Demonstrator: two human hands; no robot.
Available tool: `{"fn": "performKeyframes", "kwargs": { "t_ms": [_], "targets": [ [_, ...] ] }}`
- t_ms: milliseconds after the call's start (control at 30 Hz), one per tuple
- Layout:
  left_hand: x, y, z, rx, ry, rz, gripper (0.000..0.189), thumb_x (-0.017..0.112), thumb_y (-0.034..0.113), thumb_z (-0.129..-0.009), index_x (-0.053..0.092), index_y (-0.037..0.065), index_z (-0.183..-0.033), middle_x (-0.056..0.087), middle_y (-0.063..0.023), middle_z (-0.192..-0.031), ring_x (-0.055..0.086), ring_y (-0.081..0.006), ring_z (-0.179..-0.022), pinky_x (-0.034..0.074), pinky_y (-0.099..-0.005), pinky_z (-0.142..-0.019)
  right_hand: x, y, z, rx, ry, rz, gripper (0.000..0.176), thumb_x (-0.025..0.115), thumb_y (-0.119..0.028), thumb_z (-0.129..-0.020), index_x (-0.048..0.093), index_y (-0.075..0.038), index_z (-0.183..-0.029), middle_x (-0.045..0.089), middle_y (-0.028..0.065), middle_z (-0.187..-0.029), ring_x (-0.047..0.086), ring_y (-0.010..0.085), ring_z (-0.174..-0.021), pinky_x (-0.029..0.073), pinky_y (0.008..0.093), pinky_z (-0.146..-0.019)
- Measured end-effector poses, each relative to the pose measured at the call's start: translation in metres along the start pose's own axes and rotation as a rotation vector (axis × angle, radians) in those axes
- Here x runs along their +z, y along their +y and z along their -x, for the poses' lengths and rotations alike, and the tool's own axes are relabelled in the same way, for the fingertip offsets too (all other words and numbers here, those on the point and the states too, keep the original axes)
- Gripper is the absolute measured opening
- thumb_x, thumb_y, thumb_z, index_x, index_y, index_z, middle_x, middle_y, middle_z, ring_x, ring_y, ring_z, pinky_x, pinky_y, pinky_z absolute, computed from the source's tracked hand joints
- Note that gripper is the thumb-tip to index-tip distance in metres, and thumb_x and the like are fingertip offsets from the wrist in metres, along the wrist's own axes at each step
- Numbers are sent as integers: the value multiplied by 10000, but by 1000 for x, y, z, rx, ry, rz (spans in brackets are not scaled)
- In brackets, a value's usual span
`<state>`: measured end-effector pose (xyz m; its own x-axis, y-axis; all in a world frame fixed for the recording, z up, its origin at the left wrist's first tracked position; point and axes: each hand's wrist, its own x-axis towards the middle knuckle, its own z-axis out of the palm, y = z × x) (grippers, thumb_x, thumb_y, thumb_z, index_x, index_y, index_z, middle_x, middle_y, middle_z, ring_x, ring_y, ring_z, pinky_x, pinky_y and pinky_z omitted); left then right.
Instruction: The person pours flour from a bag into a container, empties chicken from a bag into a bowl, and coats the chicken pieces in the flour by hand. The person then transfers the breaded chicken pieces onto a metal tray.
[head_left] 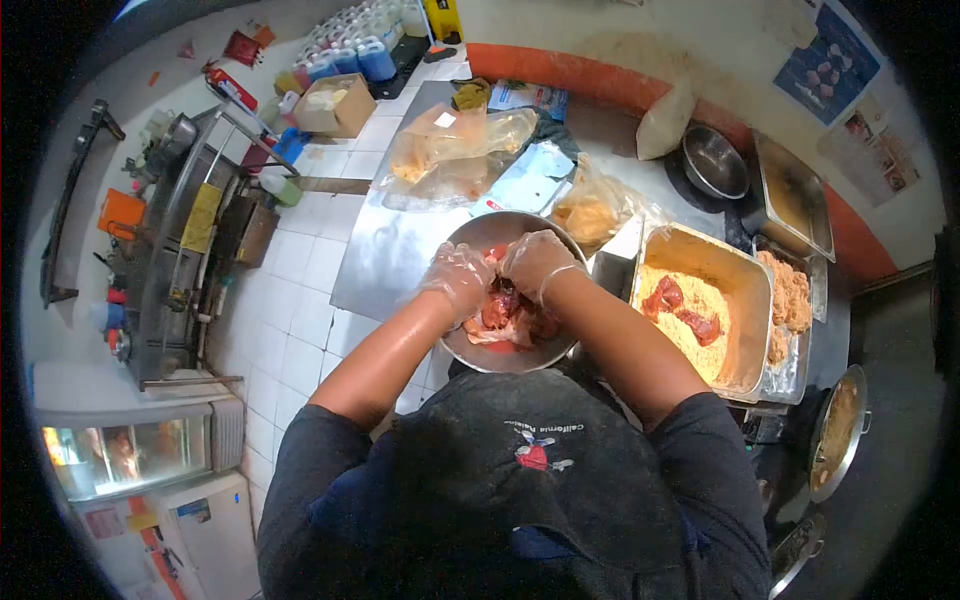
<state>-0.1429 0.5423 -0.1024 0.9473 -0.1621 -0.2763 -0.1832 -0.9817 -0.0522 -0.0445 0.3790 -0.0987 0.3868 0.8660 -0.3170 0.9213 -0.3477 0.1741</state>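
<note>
Both hands wear see-through plastic gloves and meet over a round metal bowl (462,352) at the table's front edge. Raw red and pink meat (503,318) lies in the bowl. On the left side, my left hand (458,280) reaches in with its fingers curled at the meat. My right hand (541,264) comes from the right, closed on a piece of the same meat, close beside the left fingers. The fingertips are partly hidden among the pieces. To the right stands a deep metal pan (757,320) of yellowish breading flour (690,350), with raw meat pieces (700,326) lying on it.
Breaded pieces (788,290) lie on a tray beyond the pan. Plastic bags (440,155) and a light-blue packet (528,178) rest on the steel table (362,262). An empty-looking bowl (714,163) and a rectangular pan (795,195) stand at the back right. Frying pans (840,435) sit right.
</note>
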Motion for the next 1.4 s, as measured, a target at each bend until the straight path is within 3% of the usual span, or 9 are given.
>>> {"fn": "performKeyframes", "kwargs": {
  "t_ms": [367,567,700,767,867,1000,1133,1267,1400],
  "targets": [
    [-4,-31,17,103,14,186,271,658,245,-994,773,174,-1229,786,-137,-1127,747,-359,-1084,500,-550,-990,-8,1,9,185,100,-326,225,627,-165,-966,832,-74,-951,821,173,-1043,802,345,-1002,611,491,-877],
    [-3,-37,42,57,649,377,101,737,274,-905,757,178,-932,739,-57,-912,728,-309,-896,490,-536,-833,1,-16,-16,271,177,-291,209,632,-121,-953,838,-93,-972,820,175,-1040,802,351,-992,613,492,-857],
    [-2,-37,39,109,520,478,110,748,271,-887,744,166,-917,737,-66,-885,718,-329,-839,498,-513,-800,-4,-5,-27,344,47,-350,230,621,-142,-974,842,-80,-990,817,187,-1041,802,361,-978,622,485,-839],
    [4,-40,36,248,857,439,134,757,278,-883,740,148,-911,732,-78,-851,720,-327,-804,510,-506,-757,-10,-5,-13,338,161,-373,220,621,-143,-977,824,-59,-995,812,189,-1018,802,360,-967,623,487,-833],
    [9,-46,38,246,407,445,151,777,274,-938,785,208,-1073,787,-38,-1101,704,-297,-1085,437,-495,-994,-54,-20,37,367,355,-429,196,616,-130,-980,782,-32,-1015,799,189,-983,796,360,-941,620,492,-818],
    [1,-41,38,250,515,680,223,842,221,-858,798,159,-1068,798,-65,-1054,749,-309,-1007,520,-494,-935,-41,-48,75,402,203,-332,148,606,-110,-989,726,-50,-1051,774,161,-942,772,365,-884,603,513,-793],
    [5,-37,37,327,721,544,219,857,205,-833,799,132,-1031,795,-82,-1012,760,-326,-944,549,-499,-878,-52,-55,107,341,466,-370,109,637,-142,-966,725,-108,-1019,753,112,-922,756,292,-858,577,451,-726],
    [1,-34,39,307,713,581,238,847,217,-831,799,130,-1047,791,-93,-1018,755,-328,-966,546,-493,-907,-16,-64,96,458,170,-246,101,636,-181,-976,726,-166,-1018,755,63,-971,747,269,-922,562,450,-795],
    [24,-35,36,322,757,372,253,820,217,-832,794,127,-1067,787,-105,-1012,745,-335,-938,533,-498,-915,-14,-56,93,418,615,-599,83,761,-145,-861,729,-85,-814,735,156,-856,735,364,-834,582,482,-724]
  ]
}}
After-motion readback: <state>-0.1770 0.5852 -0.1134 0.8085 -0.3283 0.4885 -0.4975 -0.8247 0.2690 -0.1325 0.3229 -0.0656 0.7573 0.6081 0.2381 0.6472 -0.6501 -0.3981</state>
